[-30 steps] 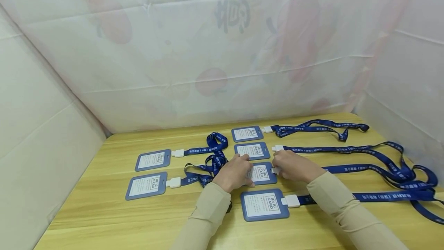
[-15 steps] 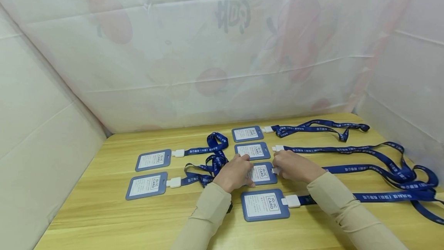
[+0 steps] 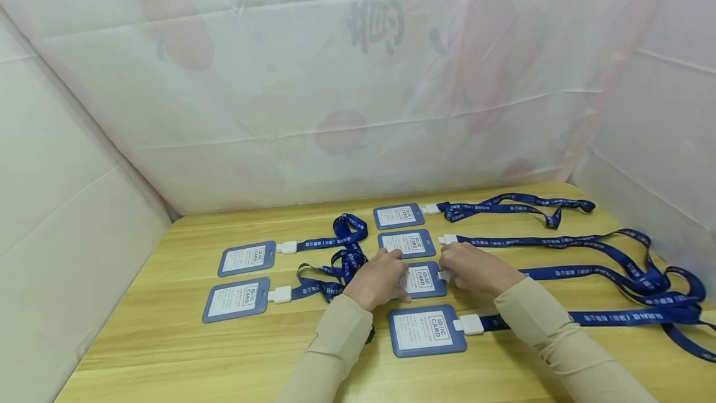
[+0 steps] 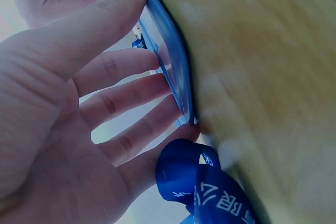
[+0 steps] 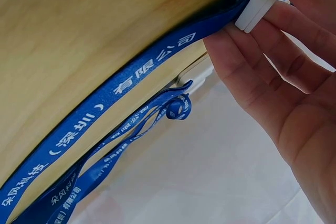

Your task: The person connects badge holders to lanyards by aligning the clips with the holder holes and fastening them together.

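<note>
Badge holder [image 3: 426, 280], third from the back on the table [image 3: 168, 353], is being gripped by the left hand [image 3: 377, 278], white clip [image 5: 258, 4] being pinched by the right hand [image 3: 475, 267]; both are better being kept level.

A flat, rectangular blue plastic badge holder [image 3: 423, 280] with a white insert printed “ID/IC CARD” lies face up between a person's left hand [image 3: 378, 278] and right hand [image 3: 474, 267], its long edges held by the left thumb and fingers. A small white plastic clip [image 5: 258, 4], pinched in the right hand, meets the holder's right-hand end. From it a white-lettered blue ribbon lanyard [image 5: 111, 97] stretches away past the right hand, curling beyond.
</note>
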The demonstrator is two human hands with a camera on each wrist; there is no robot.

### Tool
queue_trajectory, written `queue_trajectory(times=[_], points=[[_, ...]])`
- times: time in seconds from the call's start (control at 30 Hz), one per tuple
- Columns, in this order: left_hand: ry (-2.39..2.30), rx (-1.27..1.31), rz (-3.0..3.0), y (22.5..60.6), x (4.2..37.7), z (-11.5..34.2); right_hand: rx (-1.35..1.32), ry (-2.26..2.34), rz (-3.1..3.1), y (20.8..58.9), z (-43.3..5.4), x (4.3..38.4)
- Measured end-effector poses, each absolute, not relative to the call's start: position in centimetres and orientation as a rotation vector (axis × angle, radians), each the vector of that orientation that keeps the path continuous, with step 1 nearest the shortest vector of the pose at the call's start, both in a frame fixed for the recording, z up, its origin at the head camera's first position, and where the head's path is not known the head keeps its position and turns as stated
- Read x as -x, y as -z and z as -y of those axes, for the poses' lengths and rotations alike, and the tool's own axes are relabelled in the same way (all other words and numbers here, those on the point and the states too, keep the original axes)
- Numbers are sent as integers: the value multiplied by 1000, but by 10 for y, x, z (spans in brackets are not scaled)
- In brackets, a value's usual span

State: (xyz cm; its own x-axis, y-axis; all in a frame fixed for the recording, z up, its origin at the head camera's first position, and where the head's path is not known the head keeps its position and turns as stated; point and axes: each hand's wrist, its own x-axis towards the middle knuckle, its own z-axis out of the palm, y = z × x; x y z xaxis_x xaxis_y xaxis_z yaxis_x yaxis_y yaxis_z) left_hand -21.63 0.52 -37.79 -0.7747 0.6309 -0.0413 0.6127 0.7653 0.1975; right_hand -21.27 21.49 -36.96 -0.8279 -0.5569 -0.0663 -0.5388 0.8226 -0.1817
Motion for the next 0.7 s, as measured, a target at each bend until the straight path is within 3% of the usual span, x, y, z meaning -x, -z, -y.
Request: queue_trajectory(times=[0.7], points=[[-262, -998, -2851, 378, 216, -6, 903, 236, -2892, 369, -215, 213]])
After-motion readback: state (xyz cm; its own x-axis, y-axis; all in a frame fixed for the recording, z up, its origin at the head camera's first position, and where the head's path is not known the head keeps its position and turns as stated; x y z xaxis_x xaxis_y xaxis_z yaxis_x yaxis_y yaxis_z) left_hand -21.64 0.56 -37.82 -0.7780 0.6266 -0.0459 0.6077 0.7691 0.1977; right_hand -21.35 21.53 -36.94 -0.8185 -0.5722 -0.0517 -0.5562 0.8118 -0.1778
